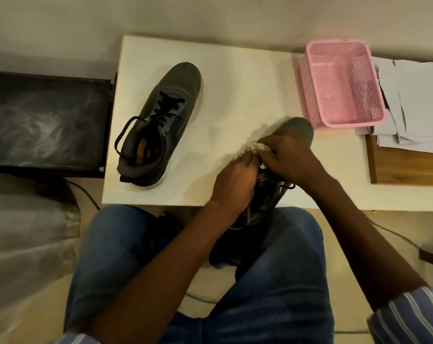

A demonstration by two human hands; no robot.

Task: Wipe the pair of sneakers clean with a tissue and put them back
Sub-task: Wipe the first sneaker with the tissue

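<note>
Item one — near sneaker (pixel 294 131): lying at the table's front edge, heel end overhanging toward the person's lap, toe pointing away and slightly right toward the pink basket (pixel 344 85). Its long axis is running from the lap out to that toe, so the uncovered toe cap is lying just beyond the fingertips of both hands.

Item two — tissue (pixel 257 147): a small white wad, showing between the two hands over the shoe's forepart.

Right hand (pixel 288 157): fingers curling down over the tissue, pinching it against the upper; this hand is sitting nearer the toe. Left hand (pixel 235 181): fingers wrapping the shoe's inner side by the laces, steadying it, fingertips touching the tissue's edge.

Item three — far sneaker (pixel 158 125): standing upright on the white table (pixel 235 78), well apart to the left, laces loose, untouched by either hand.

Judgement: wiping is under way on the near shoe; the next stroke likely travels forward along the axis.
</note>
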